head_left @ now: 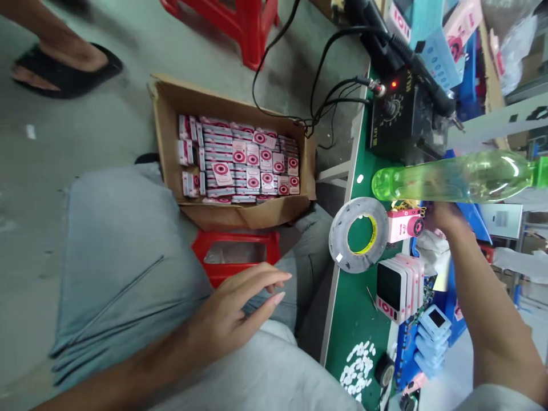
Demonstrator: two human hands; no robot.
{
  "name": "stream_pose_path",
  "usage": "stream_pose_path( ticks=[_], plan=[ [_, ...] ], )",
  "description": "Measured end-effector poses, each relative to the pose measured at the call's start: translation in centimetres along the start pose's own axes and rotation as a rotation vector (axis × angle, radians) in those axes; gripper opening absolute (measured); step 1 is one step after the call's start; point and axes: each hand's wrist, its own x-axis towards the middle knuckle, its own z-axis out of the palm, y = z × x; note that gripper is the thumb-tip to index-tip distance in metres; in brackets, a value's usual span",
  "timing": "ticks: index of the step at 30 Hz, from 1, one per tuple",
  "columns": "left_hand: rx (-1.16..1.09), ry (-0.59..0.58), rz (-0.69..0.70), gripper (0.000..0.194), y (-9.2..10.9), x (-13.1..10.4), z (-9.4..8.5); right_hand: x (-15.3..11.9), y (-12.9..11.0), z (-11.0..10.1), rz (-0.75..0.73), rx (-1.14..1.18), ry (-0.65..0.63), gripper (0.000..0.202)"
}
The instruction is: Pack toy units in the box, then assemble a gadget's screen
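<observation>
My left hand (246, 299) hovers above my lap with nothing in it, thumb apart from the loosely bent fingers. My right hand (440, 217) reaches over the workbench, blurred and partly behind a green plastic bottle (483, 177); its fingers are hidden, so its grip is unclear. Close to it lies a small pink toy camera (400, 227) with a yellow cord. A wide roll of double-sided tape (340, 237) sits at the bench edge. Beside the tape stand several pink-and-white devices with dark screens (391, 285).
An open cardboard box (244, 217) on the floor holds rows of pink-and-white camera pieces (252, 157). Red stools (252, 34) stand around it. A black control unit (396, 123) with cables, small white pieces (357, 368) and light-blue devices (432, 331) occupy the green bench (346, 319). Another person's sandalled foot (68, 68) shows.
</observation>
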Motion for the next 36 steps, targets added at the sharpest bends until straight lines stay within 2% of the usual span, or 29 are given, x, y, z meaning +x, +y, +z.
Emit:
stream_pose_path(
  ticks=[6,9,12,16,21,24,30,33,36],
  plan=[
    [0.017,-0.047,-0.011,0.022,-0.5,0.4,-0.6,-1.3,-1.2,-0.3,0.014,-0.127,-0.043,0.048],
    [0.039,-0.057,-0.012,0.021,-0.6,0.7,-1.0,-2.8,-1.1,-0.1,-0.035,-0.269,0.039,0.048],
    [0.041,-0.06,0.0,0.022,-0.5,1.0,-1.2,-4.6,-0.1,0.2,-0.076,-0.3,0.151,0.049],
    [0.046,-0.05,0.015,0.021,-0.3,1.3,-1.3,-6.4,1.9,1.0,-0.078,-0.248,0.266,0.049],
    [0.049,-0.088,-0.02,0.022,0.2,1.5,-1.5,-7.9,3.2,1.7,0.062,-0.154,0.339,0.056],
    [0.039,-0.092,-0.049,0.024,0.2,1.3,-1.5,-9.1,3.3,1.5,0.087,-0.096,0.349,0.065],
    [0.034,-0.092,-0.093,0.026,-0.2,0.9,-1.6,-11.4,3.0,1.1,0.243,0.095,0.256,0.067],
    [0.032,-0.098,-0.116,0.027,-0.4,0.9,-1.7,-12.8,2.7,1.0,0.262,0.183,0.317,0.067],
    [0.026,-0.093,-0.116,0.026,-0.4,0.8,-1.7,-15.8,2.3,0.7,0.32,0.221,0.388,0.07]
  ],
)
